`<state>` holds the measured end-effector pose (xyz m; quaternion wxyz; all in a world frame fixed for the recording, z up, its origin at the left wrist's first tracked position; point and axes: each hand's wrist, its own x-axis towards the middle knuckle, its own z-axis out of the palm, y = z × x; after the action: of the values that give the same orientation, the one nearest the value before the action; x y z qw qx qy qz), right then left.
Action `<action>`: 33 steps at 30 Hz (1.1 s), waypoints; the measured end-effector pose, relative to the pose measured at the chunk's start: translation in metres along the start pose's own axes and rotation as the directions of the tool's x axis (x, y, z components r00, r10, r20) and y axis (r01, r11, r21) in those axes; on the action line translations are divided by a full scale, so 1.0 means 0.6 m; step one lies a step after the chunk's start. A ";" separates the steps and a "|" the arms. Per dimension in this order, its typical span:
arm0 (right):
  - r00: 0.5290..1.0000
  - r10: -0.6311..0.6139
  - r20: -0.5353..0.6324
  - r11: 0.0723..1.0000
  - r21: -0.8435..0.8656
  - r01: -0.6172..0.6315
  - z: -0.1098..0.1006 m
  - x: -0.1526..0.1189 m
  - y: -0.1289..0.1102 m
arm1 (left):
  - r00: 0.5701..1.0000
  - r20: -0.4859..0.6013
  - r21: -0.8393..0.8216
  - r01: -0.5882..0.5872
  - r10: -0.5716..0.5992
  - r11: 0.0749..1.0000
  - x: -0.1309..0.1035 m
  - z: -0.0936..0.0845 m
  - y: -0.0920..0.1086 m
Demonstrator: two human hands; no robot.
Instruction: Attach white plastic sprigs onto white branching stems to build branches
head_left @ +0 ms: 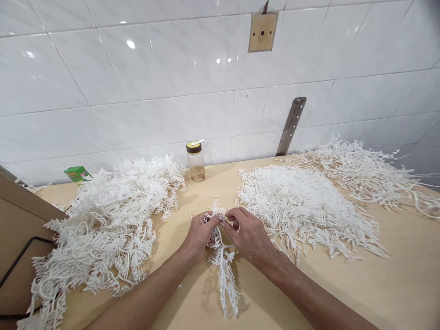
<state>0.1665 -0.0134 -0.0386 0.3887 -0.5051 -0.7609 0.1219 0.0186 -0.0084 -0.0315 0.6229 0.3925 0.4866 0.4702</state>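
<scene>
Between my two hands is a white plastic branch (227, 275) with many fine, needle-like sprigs; its lower end hangs toward me over the table. My left hand (200, 236) is closed on the upper part of the branch. My right hand (249, 231) pinches at the same spot, thumb and forefinger together, with the fingertips of both hands nearly meeting. Whether the right fingers hold a separate small sprig is too small to tell. To the right lies a dense pile of short white sprigs (299, 206). On the left is a large heap of white branches (117, 220).
Thin bare white stems (371, 174) lie at the far right. A lidded bottle (196, 165) with some brownish liquid stands near the tiled wall (172, 68). At the back left is a green carton (77, 174). A brown board (20, 238) rises at the left edge.
</scene>
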 end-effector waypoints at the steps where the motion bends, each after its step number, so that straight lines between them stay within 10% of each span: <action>1: 1.000 0.017 0.008 1.000 0.013 -0.017 -0.001 0.000 0.000 | 1.000 -0.001 0.002 0.001 -0.001 1.000 0.000 -0.001 0.000; 15: 0.978 0.189 0.092 0.980 0.045 -0.194 -0.004 0.006 0.003 | 0.997 -0.056 0.156 -0.034 0.043 0.987 -0.006 0.004 0.004; 23: 0.982 0.168 0.088 0.986 -0.031 -0.166 0.002 0.002 0.001 | 0.943 -0.021 0.457 -0.286 0.331 0.842 0.005 -0.008 -0.008; 30: 0.783 0.551 0.289 0.734 0.279 -0.619 -0.001 0.016 0.010 | 0.931 -0.009 0.308 -0.345 0.366 0.887 -0.005 0.000 -0.010; 33: 0.769 0.581 0.268 0.689 0.341 -0.639 -0.002 0.016 0.014 | 0.964 -0.009 0.251 -0.255 0.266 0.934 -0.003 -0.002 -0.006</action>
<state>0.1713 -0.0014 -0.0379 0.3695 -0.6255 -0.5303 0.4370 0.0182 -0.0113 -0.0348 0.4903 0.5182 0.4985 0.4925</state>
